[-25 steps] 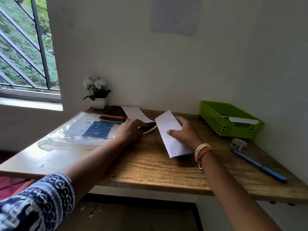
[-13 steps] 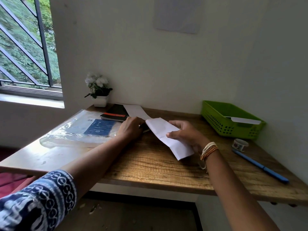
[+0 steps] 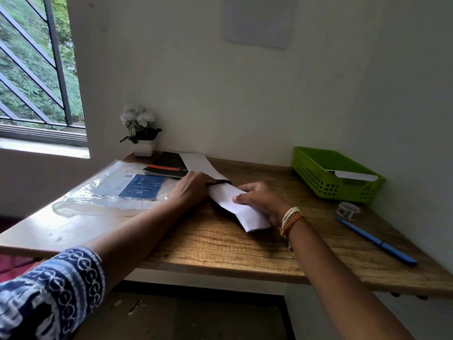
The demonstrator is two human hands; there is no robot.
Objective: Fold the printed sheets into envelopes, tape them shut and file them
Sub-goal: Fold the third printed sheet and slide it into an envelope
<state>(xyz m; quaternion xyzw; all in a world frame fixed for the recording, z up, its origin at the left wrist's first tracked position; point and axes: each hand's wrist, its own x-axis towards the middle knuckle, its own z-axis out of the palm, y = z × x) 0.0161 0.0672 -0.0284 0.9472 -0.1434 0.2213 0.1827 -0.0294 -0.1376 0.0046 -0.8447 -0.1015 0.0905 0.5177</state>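
At the lower left of the frame a patterned blue sleeve (image 3: 52, 288) covers the left arm, which reaches up over the near edge of the wooden table (image 3: 220, 246). On the right forearm sit bangles (image 3: 291, 220), white and orange, at the wrist.

At mid-frame a folded white sheet (image 3: 235, 204) lies slanted on the table between the two hands. The right hand (image 3: 259, 201) pinches it, thumb on top and fingers curled under its right edge. The left hand (image 3: 191, 190) is curled at the sheet's upper-left end, fingers bent over a dark opening there; what that dark thing is, I cannot tell. Whether the left fingers grip the sheet itself is not clear.

To the left of the hands lies a clear plastic pack (image 3: 115, 190) with a blue printed label inside. At the right lie a blue pen (image 3: 375, 241) and, just beyond it, a tape roll (image 3: 348, 210).

Farther back, a black notebook (image 3: 169, 165) with an orange stripe lies beside another white paper (image 3: 201, 164). At the right rear a green basket (image 3: 328, 182) holds one white envelope (image 3: 353, 174), leaning against its far-right wall. In the rear left corner stands a white pot of flowers (image 3: 141, 131). A window (image 3: 34, 65) fills the upper left, and a pale paper (image 3: 259, 20) hangs on the wall at top.
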